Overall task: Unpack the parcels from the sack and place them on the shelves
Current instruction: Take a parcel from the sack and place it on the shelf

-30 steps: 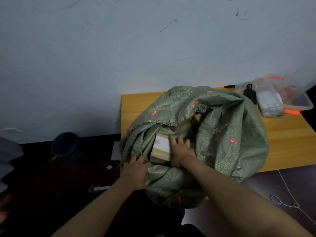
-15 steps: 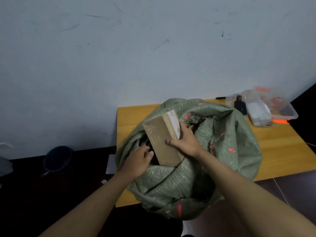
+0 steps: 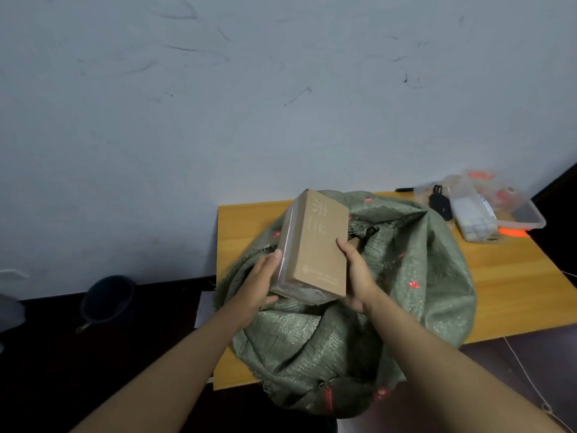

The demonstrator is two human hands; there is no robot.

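A brown cardboard parcel (image 3: 313, 245) with pale printed marks is held up above the mouth of a green woven sack (image 3: 406, 276). My left hand (image 3: 257, 284) grips its left side and lower corner. My right hand (image 3: 356, 275) grips its right edge, thumb on the top face. The sack slumps on a wooden table (image 3: 505, 270) and hangs over the front edge. The tip of another brown parcel (image 3: 354, 242) shows in the sack's opening. No shelves are in view.
Clear plastic containers (image 3: 487, 210) with white and orange items and a black object (image 3: 440, 203) sit at the table's back right. A dark bucket (image 3: 107, 298) stands on the dark floor at left. A white wall rises behind. A thin cord (image 3: 527, 379) trails on the floor at right.
The parcel came out of the sack's mouth and rose above it. My left hand left the sack's edge and took the parcel's left side; my right hand shifted to its right edge.
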